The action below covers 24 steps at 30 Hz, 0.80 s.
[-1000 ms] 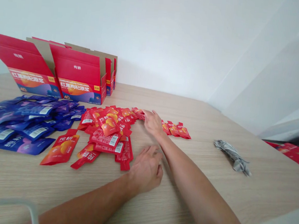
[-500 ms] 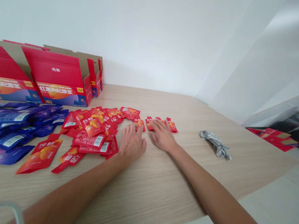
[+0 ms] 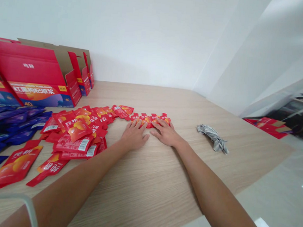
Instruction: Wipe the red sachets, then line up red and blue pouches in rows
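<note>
A short row of red pouches [image 3: 145, 118] with orange fruit prints lies side by side on the wooden table, spouts pointing away from me. The fingers of my left hand [image 3: 134, 136] rest on the lower ends of the left pouches, spread and palm down. My right hand [image 3: 167, 134] lies flat over the lower part of the right-hand pouches, its fingers apart. Both hands partly cover the row. To the left is a loose heap of red pouches [image 3: 77, 124], some showing barcodes.
Blue pouches [image 3: 12, 122] are piled at the far left. Behind them stand open red and blue cartons [image 3: 40, 79]. A crumpled grey-striped bundle [image 3: 213, 137] lies on the right of the table [image 3: 145, 183]. Red flattened cardboard [image 3: 268, 127] sits beyond the right edge.
The gap between the leftmost pouch and the others in the row has closed, and the pouches now sit tightly together. My hands remain flat on them. The camera view has turned slightly right.
</note>
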Available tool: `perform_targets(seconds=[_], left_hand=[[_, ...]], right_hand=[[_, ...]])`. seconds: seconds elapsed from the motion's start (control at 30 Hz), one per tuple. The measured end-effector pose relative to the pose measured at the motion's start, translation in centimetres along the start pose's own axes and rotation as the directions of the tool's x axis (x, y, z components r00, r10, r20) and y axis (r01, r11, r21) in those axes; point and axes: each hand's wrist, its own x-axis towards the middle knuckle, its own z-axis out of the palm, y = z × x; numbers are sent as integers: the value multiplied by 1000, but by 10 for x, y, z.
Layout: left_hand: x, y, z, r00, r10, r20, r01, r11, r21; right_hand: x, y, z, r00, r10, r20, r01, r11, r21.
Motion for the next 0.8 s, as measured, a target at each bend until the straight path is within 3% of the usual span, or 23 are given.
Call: perform_targets(seconds=[0.3, 0.57, 0.8], left_hand=[[14, 21, 1, 1000, 3, 10, -3, 998, -57], [15, 21, 3, 1000, 15, 1, -14, 998, -58], [16, 29, 1, 1000, 6, 26, -5, 999, -45]], right_hand=[[-2, 18, -2, 1000, -19, -3, 19, 1000, 2], [-6, 27, -5, 992, 127, 10, -127, 988, 87], [-7, 36, -5, 993, 120, 9, -120, 988, 99]])
